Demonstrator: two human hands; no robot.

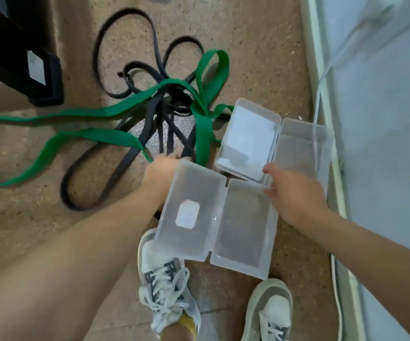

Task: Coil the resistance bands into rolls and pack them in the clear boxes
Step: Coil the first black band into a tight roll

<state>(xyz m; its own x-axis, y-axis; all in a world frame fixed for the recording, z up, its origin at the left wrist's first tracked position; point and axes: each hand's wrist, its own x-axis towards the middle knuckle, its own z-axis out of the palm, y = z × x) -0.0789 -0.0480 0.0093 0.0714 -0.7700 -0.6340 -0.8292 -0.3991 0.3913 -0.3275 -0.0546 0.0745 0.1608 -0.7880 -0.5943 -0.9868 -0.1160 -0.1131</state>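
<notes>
A clear box (243, 225) is pinched at its corner by the right hand (295, 193); whether it is gripped by the left hand (161, 168), opposite, cannot be told.

The left forearm (88, 242) and right forearm (371, 242) are bare. The left sneaker (167, 286) and right sneaker (270, 313) are off-white with pale soles — white laces through dark grey eyelet tabs. A mustard-yellow sock (189, 324) shows at the left ankle.

Speckled tan floor (260, 57). Pale wall (383, 119), white skirting (322, 77) just right of right hand (295, 193). Black furniture leg (14, 57) well beyond left hand (162, 171). Soft light.
</notes>
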